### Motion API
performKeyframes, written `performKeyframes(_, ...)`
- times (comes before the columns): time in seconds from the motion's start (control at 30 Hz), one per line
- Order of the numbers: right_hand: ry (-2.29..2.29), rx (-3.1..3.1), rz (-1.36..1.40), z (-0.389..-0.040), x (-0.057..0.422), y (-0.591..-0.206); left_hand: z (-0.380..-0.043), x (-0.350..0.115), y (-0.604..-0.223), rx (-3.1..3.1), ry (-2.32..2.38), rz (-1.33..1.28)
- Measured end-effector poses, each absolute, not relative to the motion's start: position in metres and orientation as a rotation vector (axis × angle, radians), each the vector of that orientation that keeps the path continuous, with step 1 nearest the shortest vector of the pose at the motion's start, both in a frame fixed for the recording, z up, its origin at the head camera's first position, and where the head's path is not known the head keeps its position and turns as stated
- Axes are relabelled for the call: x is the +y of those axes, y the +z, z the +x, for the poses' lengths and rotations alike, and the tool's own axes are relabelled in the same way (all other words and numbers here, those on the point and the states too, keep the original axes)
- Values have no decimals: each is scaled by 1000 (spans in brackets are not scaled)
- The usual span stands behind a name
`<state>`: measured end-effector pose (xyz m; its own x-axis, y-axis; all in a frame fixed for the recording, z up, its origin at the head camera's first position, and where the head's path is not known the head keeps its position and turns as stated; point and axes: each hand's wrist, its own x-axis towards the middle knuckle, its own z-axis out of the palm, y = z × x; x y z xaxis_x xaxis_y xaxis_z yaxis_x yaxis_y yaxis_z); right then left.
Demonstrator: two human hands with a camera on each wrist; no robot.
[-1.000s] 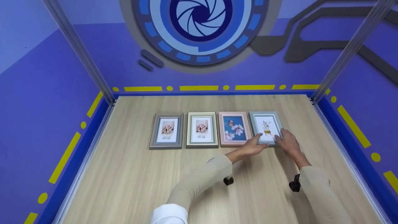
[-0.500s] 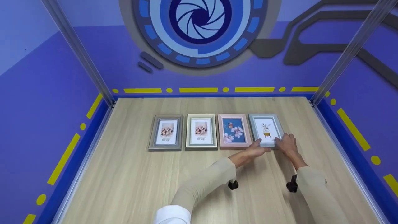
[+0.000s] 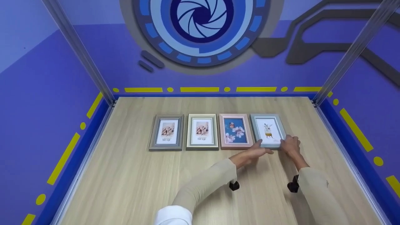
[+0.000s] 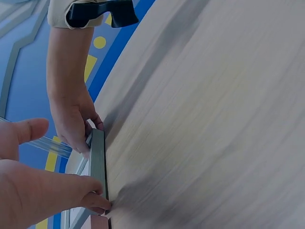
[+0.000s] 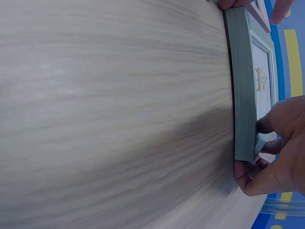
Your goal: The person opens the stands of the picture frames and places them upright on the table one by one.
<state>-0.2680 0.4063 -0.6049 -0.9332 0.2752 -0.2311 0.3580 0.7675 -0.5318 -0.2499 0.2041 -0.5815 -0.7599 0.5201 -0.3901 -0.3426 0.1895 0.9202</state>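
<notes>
- In the head view, the blue-grey frame [image 3: 267,129] is lying on the table [image 3: 140,187], rightmost in a row, just beside the pink frame [image 3: 236,131]; the cream frame [image 3: 202,132] and brown frame [image 3: 166,132] are lying farther left.
- In the left wrist view, the left hand [image 4: 43,191] is touching the near left corner with unclenched fingers, its thumb standing apart.
- In the right wrist view, the right hand [image 5: 283,152] is pinching the near right corner.

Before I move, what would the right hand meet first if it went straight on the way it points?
The blue-grey picture frame: the right hand touches its near right corner, so contact looks immediate, though exact heading and depth are hard to judge.
</notes>
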Motion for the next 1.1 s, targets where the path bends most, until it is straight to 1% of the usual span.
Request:
performKeyframes(0.13, -899, 2819, 535, -268, 406, -601, -252, 203, -581, 1754, 1652, 104)
performKeyframes(0.4, -971, 2882, 493, -270, 411, -590, -256, 203, -582, 1370, 1874, -16)
performKeyframes(0.53, -983, 2819, 534, -266, 418, -588, -253, 204, -588, 1221, 1954, -37)
performKeyframes(0.9, -1075, 2734, 599, -251, 427, -589, -251, 207, -595, 1037, 2156, -311)
performKeyframes(1.0, -1106, 2732, 608, -248, 425, -584, -252, 208, -596, 1042, 2152, -346)
performKeyframes(1.1, -1150, 2693, 618, -248, 421, -577, -253, 207, -594, 1132, 2122, -316)
